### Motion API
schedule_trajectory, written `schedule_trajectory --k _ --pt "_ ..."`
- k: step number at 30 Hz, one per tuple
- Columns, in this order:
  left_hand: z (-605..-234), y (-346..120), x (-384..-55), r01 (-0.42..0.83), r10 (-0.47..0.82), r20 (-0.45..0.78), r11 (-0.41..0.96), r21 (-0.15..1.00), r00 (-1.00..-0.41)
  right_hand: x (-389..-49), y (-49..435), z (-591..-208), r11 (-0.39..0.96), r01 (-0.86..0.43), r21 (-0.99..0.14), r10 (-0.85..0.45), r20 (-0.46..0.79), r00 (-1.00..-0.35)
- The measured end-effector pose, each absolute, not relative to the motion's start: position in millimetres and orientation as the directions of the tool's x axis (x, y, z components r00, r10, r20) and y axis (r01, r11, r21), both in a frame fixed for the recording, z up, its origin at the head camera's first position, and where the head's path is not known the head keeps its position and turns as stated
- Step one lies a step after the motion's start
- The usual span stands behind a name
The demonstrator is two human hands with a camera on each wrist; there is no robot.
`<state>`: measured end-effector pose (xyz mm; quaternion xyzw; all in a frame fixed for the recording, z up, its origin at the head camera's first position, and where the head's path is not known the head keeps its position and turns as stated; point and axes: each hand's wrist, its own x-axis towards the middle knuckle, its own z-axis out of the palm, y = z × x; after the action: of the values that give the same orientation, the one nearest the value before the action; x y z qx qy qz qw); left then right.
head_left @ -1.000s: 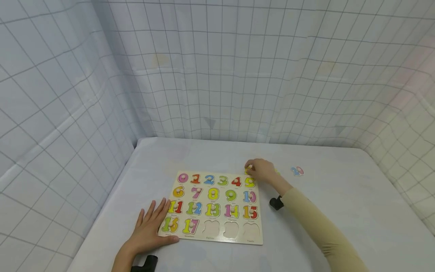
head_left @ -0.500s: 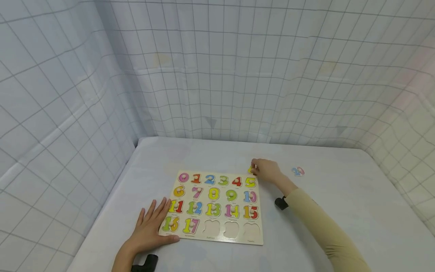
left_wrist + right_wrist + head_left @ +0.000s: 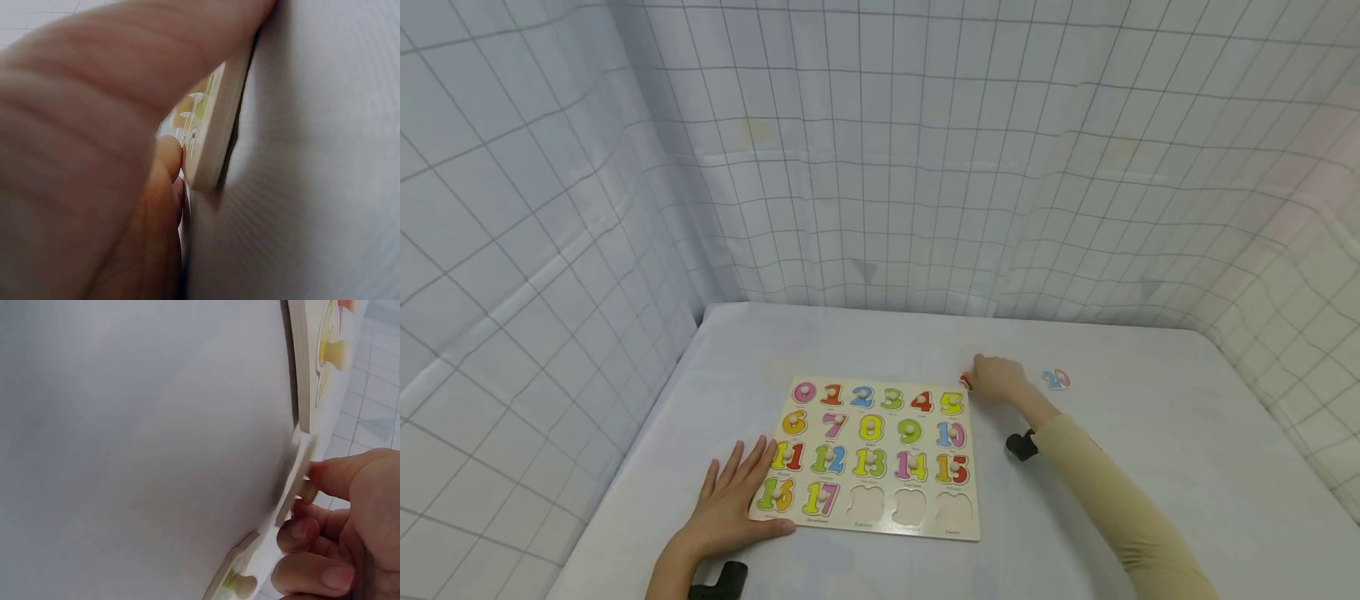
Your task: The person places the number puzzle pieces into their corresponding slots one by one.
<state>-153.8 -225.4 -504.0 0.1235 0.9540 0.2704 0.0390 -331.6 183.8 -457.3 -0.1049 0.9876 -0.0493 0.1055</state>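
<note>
A wooden number puzzle board (image 3: 842, 527) lies on the table, filled with knobbed number pieces from 0 to 17. Three bare recesses (image 3: 911, 507) show at the right of its bottom row. My left hand (image 3: 726, 508) rests with fingers spread on the board's left edge, thumb along the front edge. Just beyond the board's far right corner, my right hand (image 3: 1000, 379) pinches the knob of a puzzle piece (image 3: 295, 484), which stands tilted. Only a red part of that piece shows in the head view; its number is hidden.
A blue and pink number 20 piece (image 3: 1056, 380) lies to the right of my right hand. Another knobbed piece with green on it (image 3: 228, 581) lies nearby in the right wrist view. Grid-patterned cloth (image 3: 865, 208) walls the table at the back and sides.
My right hand has moved slightly right with the puzzle piece and turned it, so red shows where yellow showed before. The left hand and the board have stayed put.
</note>
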Motion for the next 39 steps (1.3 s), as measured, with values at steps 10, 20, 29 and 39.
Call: schedule_trajectory --k 10,20,29,39 --pt "-500.4 -226.1 -151.5 0.210 0.253 -0.010 0.825 0.525 -0.967 -294.7 171.2 -455.0 0.906 -0.304 -0.295 -0.315 0.009 -0.949" --pt "-503.4 -226.2 -154.1 0.208 0.249 -0.009 0.829 0.519 -0.968 -222.3 105.8 -453.5 0.761 -0.576 -0.299 -0.581 0.081 -0.810" --pt "-500.7 -224.0 -154.6 0.213 0.254 -0.009 0.831 0.514 -0.967 -187.1 63.2 -465.4 0.752 -0.625 -0.209 -0.643 -0.022 -0.766" --pt "-500.7 -224.9 -154.0 0.224 0.262 -0.001 0.828 0.513 -0.965 -178.5 46.0 -478.0 0.780 -0.605 -0.161 -0.618 -0.040 -0.786"
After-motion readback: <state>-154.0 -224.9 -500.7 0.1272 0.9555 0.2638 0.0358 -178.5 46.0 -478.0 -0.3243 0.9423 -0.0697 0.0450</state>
